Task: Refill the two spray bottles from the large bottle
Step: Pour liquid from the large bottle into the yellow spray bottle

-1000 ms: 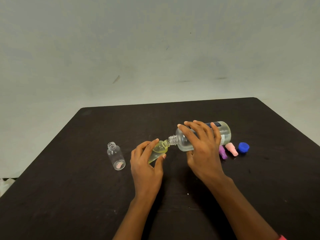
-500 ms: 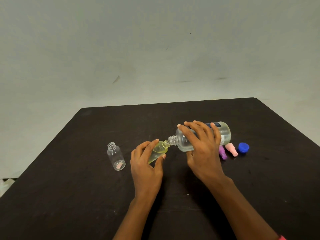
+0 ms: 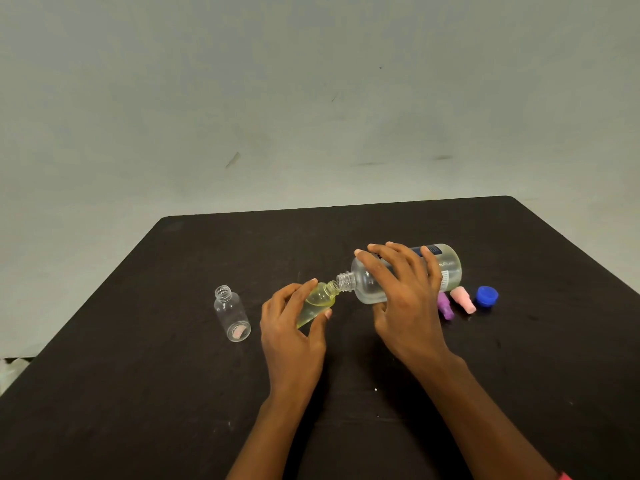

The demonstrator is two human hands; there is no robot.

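Observation:
My right hand (image 3: 405, 299) grips the large clear bottle (image 3: 446, 268), tipped on its side with its open threaded neck pointing left. That neck meets the mouth of a small bottle (image 3: 320, 301) holding yellowish liquid, tilted and held by my left hand (image 3: 294, 327) between thumb and fingers. A second small clear bottle (image 3: 231, 313) stands open and upright on the black table (image 3: 138, 393), left of my left hand.
Right of the large bottle lie a purple spray cap (image 3: 445, 308), a pink spray cap (image 3: 463, 299) and a blue screw cap (image 3: 486, 296). The table's far edge meets a pale wall.

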